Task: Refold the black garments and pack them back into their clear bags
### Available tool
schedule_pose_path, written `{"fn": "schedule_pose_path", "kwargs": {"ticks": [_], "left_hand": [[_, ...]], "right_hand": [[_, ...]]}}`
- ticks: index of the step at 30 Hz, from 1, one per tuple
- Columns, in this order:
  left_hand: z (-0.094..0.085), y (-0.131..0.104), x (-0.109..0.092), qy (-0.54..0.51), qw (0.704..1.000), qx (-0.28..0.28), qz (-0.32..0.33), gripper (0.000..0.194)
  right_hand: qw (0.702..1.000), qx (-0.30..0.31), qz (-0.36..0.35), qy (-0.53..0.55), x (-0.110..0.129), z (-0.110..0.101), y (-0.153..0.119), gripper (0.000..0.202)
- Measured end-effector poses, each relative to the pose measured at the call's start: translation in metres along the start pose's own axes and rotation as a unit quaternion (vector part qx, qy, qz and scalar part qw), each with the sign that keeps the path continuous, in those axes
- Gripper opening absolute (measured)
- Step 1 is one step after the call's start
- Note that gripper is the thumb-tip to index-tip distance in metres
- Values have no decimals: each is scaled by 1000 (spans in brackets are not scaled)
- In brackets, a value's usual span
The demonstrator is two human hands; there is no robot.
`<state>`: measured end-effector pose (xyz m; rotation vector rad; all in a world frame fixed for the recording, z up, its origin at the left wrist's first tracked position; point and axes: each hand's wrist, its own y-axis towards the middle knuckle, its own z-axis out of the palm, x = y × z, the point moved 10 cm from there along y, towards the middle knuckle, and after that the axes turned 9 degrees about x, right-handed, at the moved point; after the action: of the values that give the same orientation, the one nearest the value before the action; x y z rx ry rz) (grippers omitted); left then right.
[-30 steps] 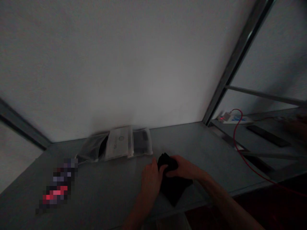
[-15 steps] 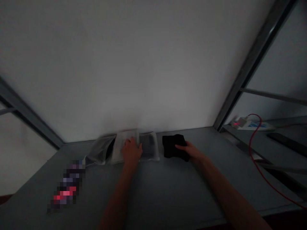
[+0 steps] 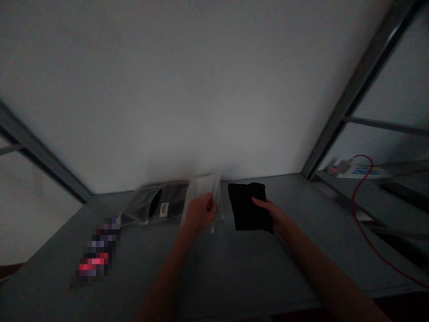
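Near the wall, my left hand (image 3: pixel 203 211) is closed on a pale, translucent plastic bag (image 3: pixel 197 188), its fingers curled at the bag's right side. To the right, my right hand (image 3: pixel 273 213) grips the right edge of a black folded cloth (image 3: pixel 250 205), thumb on top and the other fingers hidden beneath. Left of the pale bag lies a clear bag with dark contents and a small white label (image 3: pixel 164 209). Beyond it, farther left, is another clear bag (image 3: pixel 136 208) with its mouth gaping.
A blurred-out item with a red patch (image 3: pixel 97 255) lies at the left of the grey tabletop (image 3: pixel 214 277). On the right, a red cable (image 3: pixel 355 197) runs from a charger (image 3: pixel 344 167) on a white power strip (image 3: pixel 368 173). A dark flat object (image 3: pixel 405 194) lies nearby. Metal posts (image 3: pixel 355 85) frame the wall.
My left hand has moved right with the pale bag, uncovering the labelled bag and covering the one at right. The black cloth in my right hand now looks larger and flatter.
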<state>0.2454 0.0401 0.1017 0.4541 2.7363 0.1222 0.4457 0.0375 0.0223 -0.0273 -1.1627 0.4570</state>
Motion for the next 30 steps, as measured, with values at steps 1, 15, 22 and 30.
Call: {"fn": "schedule_pose_path", "kwargs": {"ticks": [1, 15, 22, 30], "left_hand": [[4, -3, -14, -36, 999, 7, 38, 14], [15, -15, -33, -131, 990, -52, 28, 11], [35, -20, -59, -6, 997, 46, 69, 17], [44, -20, -58, 10, 996, 69, 50, 19]], "right_hand": [[1000, 1, -6, -4, 1, 1, -2, 32], [964, -1, 95, -250, -8, -12, 3, 27], [960, -38, 109, -256, 1, -27, -7, 33], [979, -86, 49, -178, 17, -29, -8, 30]]}}
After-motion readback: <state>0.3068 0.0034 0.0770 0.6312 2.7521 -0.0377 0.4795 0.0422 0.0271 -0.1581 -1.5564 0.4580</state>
